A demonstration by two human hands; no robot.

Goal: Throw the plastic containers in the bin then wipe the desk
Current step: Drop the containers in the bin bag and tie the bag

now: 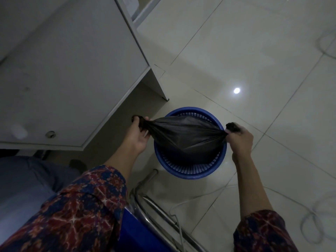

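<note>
Nearest, patterned sleeves (76, 211) led out to both hands. The left hand (139, 136) was clenched on one gathered corner of a black bin bag (185, 135), the right hand (239, 139) on the opposite corner, drawing it taut over the blue bin (190, 171), probably to close or tie it. No plastic containers showed; presumably they were inside the bag. Beyond, the desk (69, 70) appeared bare, not yet wiped.

Both arms reach forward and down, the left hand (138, 137) and right hand (239, 140) each fisted, held well apart.
</note>
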